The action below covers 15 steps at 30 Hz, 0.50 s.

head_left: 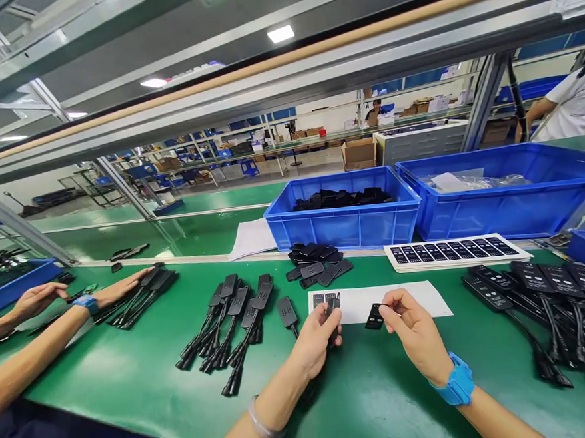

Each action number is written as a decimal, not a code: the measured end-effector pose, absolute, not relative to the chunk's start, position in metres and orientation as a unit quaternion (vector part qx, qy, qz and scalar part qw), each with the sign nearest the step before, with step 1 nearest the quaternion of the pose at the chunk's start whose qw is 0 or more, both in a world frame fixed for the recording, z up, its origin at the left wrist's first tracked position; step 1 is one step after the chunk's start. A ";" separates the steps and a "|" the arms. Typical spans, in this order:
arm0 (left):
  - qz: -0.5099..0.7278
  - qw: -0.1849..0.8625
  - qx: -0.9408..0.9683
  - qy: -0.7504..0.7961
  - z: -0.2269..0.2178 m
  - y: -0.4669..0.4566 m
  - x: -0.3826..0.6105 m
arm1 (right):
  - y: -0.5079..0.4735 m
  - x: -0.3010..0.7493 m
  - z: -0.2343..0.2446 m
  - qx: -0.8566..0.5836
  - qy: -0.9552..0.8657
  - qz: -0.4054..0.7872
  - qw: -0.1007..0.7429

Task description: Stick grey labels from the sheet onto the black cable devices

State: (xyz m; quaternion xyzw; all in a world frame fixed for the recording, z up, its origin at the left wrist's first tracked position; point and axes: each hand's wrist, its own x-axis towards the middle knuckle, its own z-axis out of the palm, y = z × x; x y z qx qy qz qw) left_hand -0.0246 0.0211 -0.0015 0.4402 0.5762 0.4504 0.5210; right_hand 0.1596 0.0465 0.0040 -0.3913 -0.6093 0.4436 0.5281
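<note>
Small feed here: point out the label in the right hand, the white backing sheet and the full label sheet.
black label (374,317): head view, its middle.
white backing sheet (353,303): head view, bare middle part.
full label sheet (458,250): head view, middle of the row.

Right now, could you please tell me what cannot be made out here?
Head view:
- Black part in the left hand: mostly hidden by its fingers.
- Small black piece pinched by the right hand: markings too small.
- Label sheet: print too small to read.
- Cabled units at right: cut off by the edge.
</note>
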 end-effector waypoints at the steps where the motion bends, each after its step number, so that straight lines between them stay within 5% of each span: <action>1: 0.463 0.554 0.418 0.552 -0.002 0.020 -0.022 | 0.046 0.160 0.004 -0.392 -0.607 0.446 0.528; 15: 0.436 0.715 0.351 0.419 0.001 -0.005 -0.004 | 0.042 0.155 0.000 -0.416 -0.563 0.531 0.477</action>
